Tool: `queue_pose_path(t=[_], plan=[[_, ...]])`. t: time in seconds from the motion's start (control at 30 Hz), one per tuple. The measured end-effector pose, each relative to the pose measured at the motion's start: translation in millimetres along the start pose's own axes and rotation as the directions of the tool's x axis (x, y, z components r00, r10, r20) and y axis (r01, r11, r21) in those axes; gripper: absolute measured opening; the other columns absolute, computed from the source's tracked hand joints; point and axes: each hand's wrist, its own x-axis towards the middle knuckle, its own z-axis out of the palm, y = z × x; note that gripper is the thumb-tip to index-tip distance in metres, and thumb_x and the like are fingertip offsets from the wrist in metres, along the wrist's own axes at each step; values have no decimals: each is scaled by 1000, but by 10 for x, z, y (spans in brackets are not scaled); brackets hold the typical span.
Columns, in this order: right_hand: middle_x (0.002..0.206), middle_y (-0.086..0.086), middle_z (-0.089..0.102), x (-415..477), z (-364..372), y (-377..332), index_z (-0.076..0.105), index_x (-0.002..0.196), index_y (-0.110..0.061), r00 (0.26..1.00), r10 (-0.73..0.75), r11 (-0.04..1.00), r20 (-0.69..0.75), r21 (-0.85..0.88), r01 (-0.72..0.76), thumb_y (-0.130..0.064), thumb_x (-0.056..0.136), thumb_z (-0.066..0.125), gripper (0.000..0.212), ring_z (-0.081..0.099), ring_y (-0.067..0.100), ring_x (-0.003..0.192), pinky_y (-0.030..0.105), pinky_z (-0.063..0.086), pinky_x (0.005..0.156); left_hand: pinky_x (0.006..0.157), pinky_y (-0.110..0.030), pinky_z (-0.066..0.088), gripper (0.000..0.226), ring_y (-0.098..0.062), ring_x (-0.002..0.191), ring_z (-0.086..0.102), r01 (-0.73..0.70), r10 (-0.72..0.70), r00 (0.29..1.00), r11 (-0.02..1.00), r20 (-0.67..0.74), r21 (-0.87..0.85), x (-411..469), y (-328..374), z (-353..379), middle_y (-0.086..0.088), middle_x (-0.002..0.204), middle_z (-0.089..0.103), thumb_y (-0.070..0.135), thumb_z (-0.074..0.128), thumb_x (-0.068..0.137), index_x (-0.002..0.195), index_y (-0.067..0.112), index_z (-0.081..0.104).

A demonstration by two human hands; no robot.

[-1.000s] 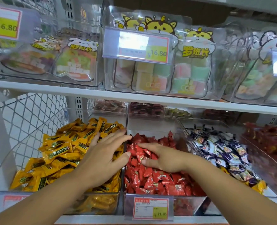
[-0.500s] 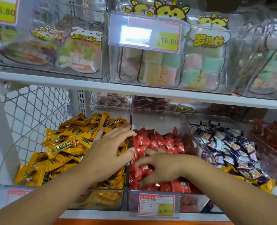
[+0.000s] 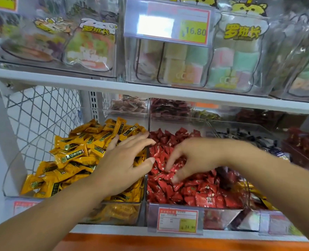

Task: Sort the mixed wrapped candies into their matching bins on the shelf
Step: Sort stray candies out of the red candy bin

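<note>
Search step: left hand [image 3: 124, 165] lies flat, grip spread, on the yellow foil-wrapped candies [image 3: 74, 156] left of the clear plastic bin [image 3: 220, 217] of red wrapped candies [image 3: 195, 192]. Right hand [image 3: 191, 156] claws down into the reds; can't tell if that grip pinches one. Next probably calls for lifting out a stray; right of the red bin, the dark-wrapped candies [image 3: 244, 135] are blurred and half hidden behind the right forearm.

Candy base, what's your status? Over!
Left grip flat on yellow candies. Right grip fingertips in red candies, hold unclear. Stray yellow wrappers right of them.
</note>
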Motion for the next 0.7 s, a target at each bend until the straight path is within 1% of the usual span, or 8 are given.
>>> queue_pose_path(t=[0.07, 0.13, 0.23, 0.3, 0.4, 0.5, 0.63, 0.7], plan=[[137, -11, 50, 129, 245, -185, 62, 122, -42, 985, -113, 994, 127, 17, 112, -49, 86, 63, 36, 40, 12, 125, 25, 29, 106, 120, -38, -6, 68, 16, 136, 5, 2, -2, 1000, 1000, -4, -1, 3, 2, 3, 26, 154, 20, 68, 18, 77, 138, 47, 38], [148, -6, 35, 275, 451, -230, 58, 126, -44, 973, -60, 998, 225, -6, 63, -48, 91, 56, 35, 23, 20, 136, 34, 20, 112, 119, -36, -7, 67, 15, 137, 6, 4, -4, 1000, 1000, -7, -18, 10, 1, 5, 26, 154, 21, 67, 19, 77, 137, 46, 40], [158, -8, 13, 453, 547, -52, 53, 126, -50, 986, 55, 985, 158, -168, -28, -52, 87, 59, 40, -1, 28, 145, 58, -2, 115, 118, -36, -8, 65, 15, 137, 6, 7, -7, 1000, 999, -3, -34, 12, -8, 3, 25, 155, 22, 65, 20, 77, 135, 45, 41], [158, -8, 8, 549, 512, 85, 54, 123, -51, 995, 76, 967, 65, -247, -58, -53, 85, 61, 38, -4, 30, 146, 62, -2, 114, 119, -37, -7, 65, 16, 136, 6, 6, -6, 1000, 999, 2, -39, 6, -14, 3, 24, 155, 22, 65, 20, 77, 135, 45, 41], [159, -1, 14, 604, 340, 284, 56, 124, -49, 992, 122, 976, -30, -176, -126, -55, 84, 62, 41, 11, 29, 145, 48, 14, 118, 119, -37, -8, 63, 15, 137, 7, 4, -4, 1000, 999, 8, -31, 8, -27, 1, 25, 155, 21, 66, 20, 77, 134, 47, 40], [153, -3, 31, 452, 131, 357, 59, 125, -42, 993, 106, 994, -45, 42, -104, -50, 86, 63, 40, 30, 19, 140, 28, 22, 115, 118, -36, -9, 64, 9, 142, 8, 4, -4, 1000, 1000, 8, -15, 7, -30, 9, 24, 155, 21, 67, 19, 77, 136, 48, 39], [126, -30, 54, 61, -133, 249, 66, 113, -47, 998, 31, 980, -55, 198, -19, -40, 81, 73, 33, 47, -8, 119, 18, 30, 106, 117, -34, -10, 66, 10, 142, 7, 5, -5, 1000, 1000, 2, -18, 0, -29, 9, 23, 156, 21, 67, 18, 77, 137, 48, 38], [101, -42, 60, -148, -232, 168, 64, 113, -48, 993, 65, 988, 99, 136, -78, -35, 80, 76, 38, 53, -21, 97, 11, 40, 90, 118, -35, -10, 66, 14, 138, 6, 4, -4, 1000, 1000, -1, -19, 5, -37, 8, 24, 156, 20, 67, 17, 77, 137, 47, 38]])
